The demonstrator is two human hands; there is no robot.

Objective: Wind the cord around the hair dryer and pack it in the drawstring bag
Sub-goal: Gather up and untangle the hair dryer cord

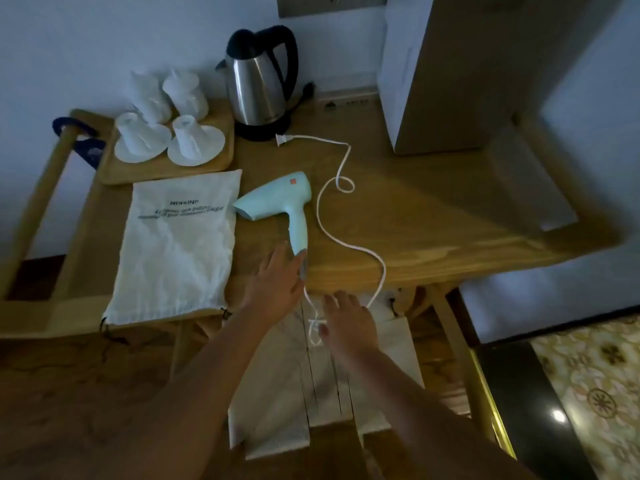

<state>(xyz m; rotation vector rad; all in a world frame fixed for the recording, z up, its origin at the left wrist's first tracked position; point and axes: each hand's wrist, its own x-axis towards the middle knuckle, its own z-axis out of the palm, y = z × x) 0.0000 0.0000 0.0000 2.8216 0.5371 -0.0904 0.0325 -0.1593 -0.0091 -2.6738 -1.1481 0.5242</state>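
A pale blue hair dryer (280, 202) lies on the wooden table (415, 216), nozzle to the left and handle toward me. Its white cord (346, 244) snakes across the table, loops over the front edge, and ends in a plug (281, 139) by the kettle. A white drawstring bag (176, 247) lies flat to the left of the dryer, its mouth toward me. My left hand (275, 282) is spread open beside the base of the handle, touching or nearly touching it. My right hand (348, 322) hovers at the hanging cord loop below the table edge; whether it pinches the cord is unclear.
A steel kettle (258, 84) stands at the back. To its left a wooden tray (166, 171) holds several upturned white cups. A tall white and beige box (436, 71) stands at the back right. A folded white cloth (311, 393) lies below the table edge.
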